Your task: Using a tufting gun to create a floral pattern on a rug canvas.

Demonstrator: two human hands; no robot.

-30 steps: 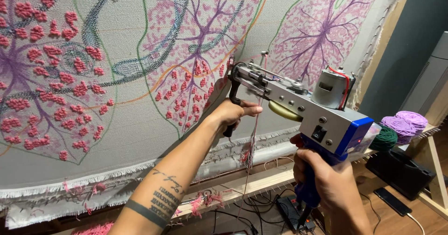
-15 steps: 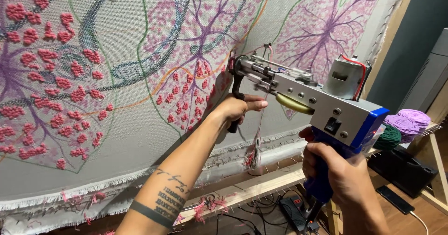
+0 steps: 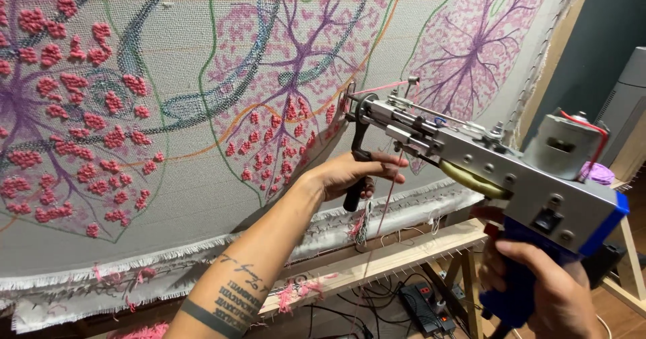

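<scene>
I hold a tufting gun with a silver body and a blue grip against a stretched grey cloth. My right hand is wrapped around the blue rear grip at the lower right. My left hand grips the black front handle below the needle end. The gun's tip touches the cloth at the edge of a pink and purple leaf shape. Pink yarn runs into the needle and a strand hangs down below the handle.
The cloth is pinned on a wooden frame with a frayed lower hem. Other tufted leaves sit at the left and right. A power strip and cables lie on the floor. A yarn ball shows behind the gun.
The gun has moved up and to the right along the cloth with both hands on it. The view has shifted with it.
</scene>
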